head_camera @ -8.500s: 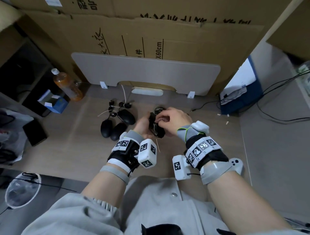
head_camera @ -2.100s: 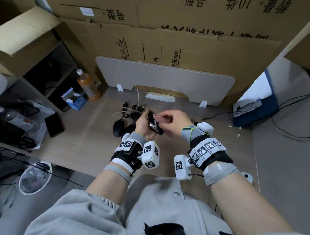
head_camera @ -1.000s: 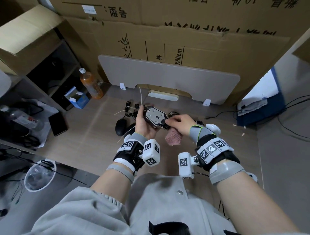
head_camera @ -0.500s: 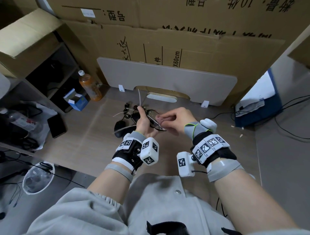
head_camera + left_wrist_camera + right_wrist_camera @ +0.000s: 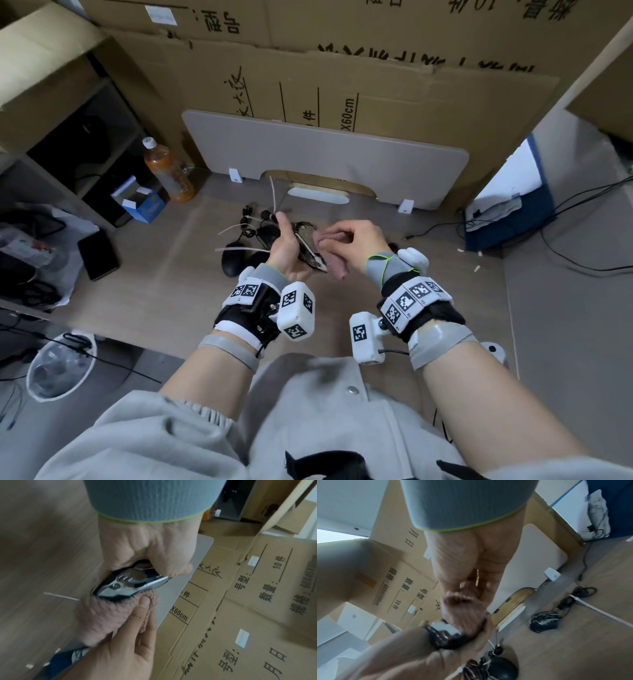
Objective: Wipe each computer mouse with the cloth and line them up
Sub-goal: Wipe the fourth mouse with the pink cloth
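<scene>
While my left hand (image 5: 289, 248) grips the mouse (image 5: 310, 251) mid-frame, my right hand (image 5: 356, 241) pinches the cloth (image 5: 334, 262), wiping; next, set it beside the black mice (image 5: 233, 262).

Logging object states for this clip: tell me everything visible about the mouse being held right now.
The held mouse is black with shiny silver, chrome-like panels and angular ridges. It is lifted off the desk, turned on edge, in the grip of the left hand, thumb along one side. The right hand presses a fluffy pink cloth against its lower end. Its cable cannot be traced.
</scene>
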